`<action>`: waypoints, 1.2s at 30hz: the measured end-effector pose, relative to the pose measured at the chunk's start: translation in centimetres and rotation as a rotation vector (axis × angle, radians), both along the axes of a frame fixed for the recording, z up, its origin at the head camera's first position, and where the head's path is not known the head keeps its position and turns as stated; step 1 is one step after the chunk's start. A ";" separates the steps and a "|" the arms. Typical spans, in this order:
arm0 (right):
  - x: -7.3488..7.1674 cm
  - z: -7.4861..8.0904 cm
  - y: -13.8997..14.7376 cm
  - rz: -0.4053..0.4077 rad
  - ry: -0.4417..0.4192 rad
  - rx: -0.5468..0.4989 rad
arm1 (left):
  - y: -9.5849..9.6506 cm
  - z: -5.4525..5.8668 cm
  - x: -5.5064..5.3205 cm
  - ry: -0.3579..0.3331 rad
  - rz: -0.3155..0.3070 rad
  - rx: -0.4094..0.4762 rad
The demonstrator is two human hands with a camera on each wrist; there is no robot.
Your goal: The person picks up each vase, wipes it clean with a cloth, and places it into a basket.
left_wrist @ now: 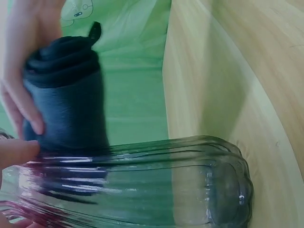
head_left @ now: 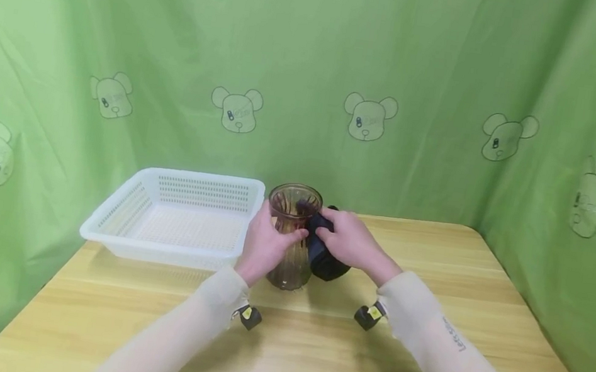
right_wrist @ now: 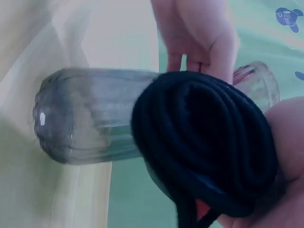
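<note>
A ribbed, tinted glass vase (head_left: 289,267) stands upright near the middle of the table, its rim facing up. My left hand (head_left: 266,239) grips its upper part from the left, thumb across the front. In my right hand (head_left: 350,241) is a dark rolled cloth (head_left: 326,264), held against the vase's right side. The right wrist view shows the coiled end of the rolled cloth (right_wrist: 204,142) with a loop hanging from it. Through the glass vase (left_wrist: 142,185) in the left wrist view, part of the cloth shows. Whether the base touches the table is hard to tell.
A white perforated plastic basket (head_left: 163,253) sits on the wooden table (head_left: 309,353) just left of the vase. Behind and at both sides hangs a green curtain (head_left: 307,41) printed with bear heads.
</note>
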State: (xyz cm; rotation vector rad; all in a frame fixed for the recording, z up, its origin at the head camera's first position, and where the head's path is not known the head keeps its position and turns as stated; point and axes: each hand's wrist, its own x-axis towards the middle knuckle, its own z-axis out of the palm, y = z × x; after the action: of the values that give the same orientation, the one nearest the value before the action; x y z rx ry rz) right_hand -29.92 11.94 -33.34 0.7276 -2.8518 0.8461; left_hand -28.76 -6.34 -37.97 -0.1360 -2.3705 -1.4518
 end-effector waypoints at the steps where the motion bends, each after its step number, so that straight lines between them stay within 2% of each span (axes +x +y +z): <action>1: -0.1 -0.3 0.0 0.005 0.004 0.020 | 0.0 0.1 0.1 -0.007 -0.004 0.003; 4: -0.4 -1.8 -0.1 0.022 0.009 0.099 | 0.1 0.2 0.3 -0.030 -0.002 0.004; 11: -0.7 -5.7 -0.3 0.020 -0.072 0.271 | 0.2 0.6 0.4 -0.072 -0.009 0.035; 14: -0.7 -6.7 -0.3 0.025 -0.094 0.299 | 0.3 0.5 0.2 -0.065 -0.004 0.047; 17: -0.8 -6.9 0.0 0.028 -0.103 0.273 | 0.4 0.3 -0.1 -0.040 -0.005 0.055; 23: -0.4 -5.1 0.6 0.027 -0.117 0.172 | 0.3 0.0 -0.1 -0.032 0.021 0.041; 32: 0.8 0.3 0.3 0.006 -0.074 0.075 | 0.1 0.2 -0.2 0.025 0.015 -0.005; 36: 1.1 0.9 0.1 0.014 -0.046 0.083 | 0.1 0.1 -0.1 0.037 0.007 -0.006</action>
State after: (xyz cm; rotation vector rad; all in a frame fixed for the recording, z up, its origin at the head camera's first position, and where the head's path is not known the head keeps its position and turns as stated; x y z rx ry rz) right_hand -28.86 12.01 -32.40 0.7470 -2.9418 0.7599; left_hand -28.88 -6.26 -37.83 -0.1544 -2.3433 -1.4272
